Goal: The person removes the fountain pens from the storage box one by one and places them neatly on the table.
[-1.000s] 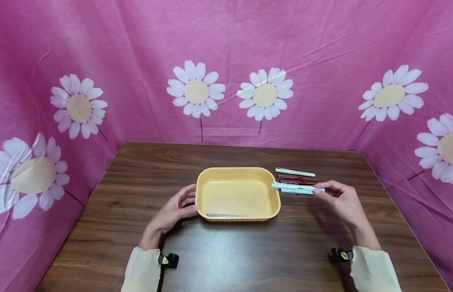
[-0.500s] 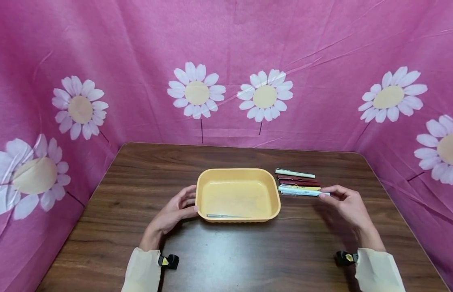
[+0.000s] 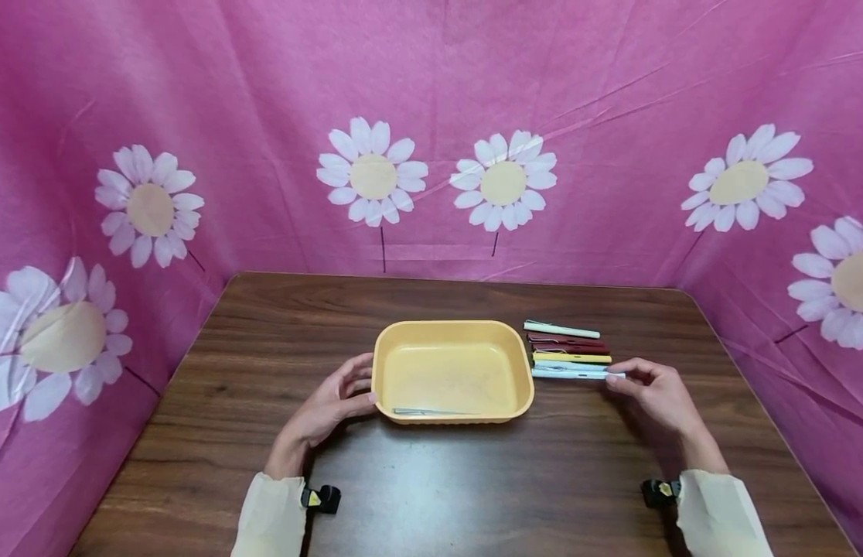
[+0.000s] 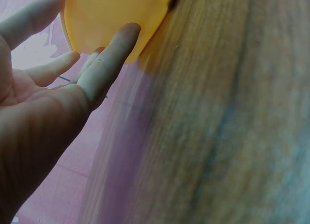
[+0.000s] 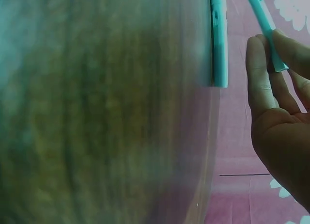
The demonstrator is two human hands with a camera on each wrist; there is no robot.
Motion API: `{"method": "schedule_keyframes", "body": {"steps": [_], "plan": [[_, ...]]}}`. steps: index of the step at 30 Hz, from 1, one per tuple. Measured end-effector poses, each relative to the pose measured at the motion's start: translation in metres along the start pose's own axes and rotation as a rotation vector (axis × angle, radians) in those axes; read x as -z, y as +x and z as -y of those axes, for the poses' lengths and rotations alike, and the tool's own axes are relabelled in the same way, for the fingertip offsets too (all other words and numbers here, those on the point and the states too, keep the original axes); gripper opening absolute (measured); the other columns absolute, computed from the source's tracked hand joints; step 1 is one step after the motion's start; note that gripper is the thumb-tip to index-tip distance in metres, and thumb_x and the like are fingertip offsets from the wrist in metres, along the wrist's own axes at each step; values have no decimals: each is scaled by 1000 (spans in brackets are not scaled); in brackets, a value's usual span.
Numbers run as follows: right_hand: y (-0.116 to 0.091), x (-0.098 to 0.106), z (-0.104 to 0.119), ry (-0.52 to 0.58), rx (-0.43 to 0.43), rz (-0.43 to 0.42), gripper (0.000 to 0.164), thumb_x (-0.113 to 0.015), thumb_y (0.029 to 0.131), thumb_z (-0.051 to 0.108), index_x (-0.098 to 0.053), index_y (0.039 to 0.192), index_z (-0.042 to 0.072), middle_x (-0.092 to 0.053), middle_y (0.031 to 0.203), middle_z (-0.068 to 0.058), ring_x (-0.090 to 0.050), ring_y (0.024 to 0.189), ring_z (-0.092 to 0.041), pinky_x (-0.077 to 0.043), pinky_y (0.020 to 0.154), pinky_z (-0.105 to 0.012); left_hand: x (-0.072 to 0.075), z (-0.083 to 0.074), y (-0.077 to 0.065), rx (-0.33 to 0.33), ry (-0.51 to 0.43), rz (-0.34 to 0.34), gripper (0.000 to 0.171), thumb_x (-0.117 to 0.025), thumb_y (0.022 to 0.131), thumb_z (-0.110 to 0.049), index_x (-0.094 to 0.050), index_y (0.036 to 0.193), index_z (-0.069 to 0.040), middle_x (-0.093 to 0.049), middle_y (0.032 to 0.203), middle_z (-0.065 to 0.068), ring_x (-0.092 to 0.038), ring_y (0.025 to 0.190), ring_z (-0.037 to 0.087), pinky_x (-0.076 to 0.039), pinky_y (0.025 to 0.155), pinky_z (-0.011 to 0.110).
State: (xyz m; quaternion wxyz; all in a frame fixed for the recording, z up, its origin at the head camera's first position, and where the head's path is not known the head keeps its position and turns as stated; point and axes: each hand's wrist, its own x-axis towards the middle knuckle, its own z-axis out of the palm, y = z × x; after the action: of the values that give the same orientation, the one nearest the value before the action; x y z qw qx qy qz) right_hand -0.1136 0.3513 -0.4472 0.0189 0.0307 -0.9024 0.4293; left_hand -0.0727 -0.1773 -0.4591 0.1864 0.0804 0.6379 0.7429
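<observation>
A pale blue pen (image 3: 576, 374) is pinched at its end by the right hand (image 3: 653, 392), low beside 4 other pens (image 3: 567, 346) on the bench (image 3: 473, 480). The yellow tray (image 3: 451, 370) is steadied by the left hand's (image 3: 334, 402) relaxed, straight-fingered grip. A lift toward the tray seems due next.

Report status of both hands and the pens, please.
Left hand open, touching yellow tray. Right hand pinching light blue pen in the pen row. Nothing blocking.
</observation>
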Motion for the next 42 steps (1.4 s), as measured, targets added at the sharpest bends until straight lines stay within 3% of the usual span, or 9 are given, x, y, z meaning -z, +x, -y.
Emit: {"method": "schedule_keyframes", "body": {"steps": [6,10,20,27,42], "plan": [[4,-1,-4,-87,59,60,20,-77,93,18,-75,103,1,-68,84,-1,-50,71,-6,-41,60,-21,0,0,-1,-4,4,6,73,-64,96,4,-23,155,5,-33,147,37,-43,132,47,-56,95,38],[6,-3,-2,-134,54,94,19,-75,93,19,-75,103,3,-64,82,-5,-49,69,-8,-41,58,-24,1,-3,-3,1,12,2,72,-63,96,6,-23,156,5,-34,148,36,-43,132,46,-56,95,37],[10,-4,-7,-197,34,101,17,-76,93,18,-77,102,3,-72,100,-14,-57,80,-9,-48,66,-23,0,2,0,-5,7,-2,72,-62,95,7,-24,155,5,-34,147,36,-43,133,46,-56,94,37],[13,-2,-8,-235,33,123,18,-76,93,19,-76,103,5,-72,105,-16,-59,88,-15,-48,71,-24,-1,1,1,-17,2,-3,72,-63,95,7,-24,155,5,-34,147,36,-43,133,47,-56,95,38],[19,-3,-9,-269,6,144,15,-75,93,13,-76,104,3,-72,98,-12,-62,88,-22,-51,75,-36,-1,2,2,1,4,-14,71,-62,95,8,-25,155,3,-35,147,34,-43,133,45,-56,95,38]]}}
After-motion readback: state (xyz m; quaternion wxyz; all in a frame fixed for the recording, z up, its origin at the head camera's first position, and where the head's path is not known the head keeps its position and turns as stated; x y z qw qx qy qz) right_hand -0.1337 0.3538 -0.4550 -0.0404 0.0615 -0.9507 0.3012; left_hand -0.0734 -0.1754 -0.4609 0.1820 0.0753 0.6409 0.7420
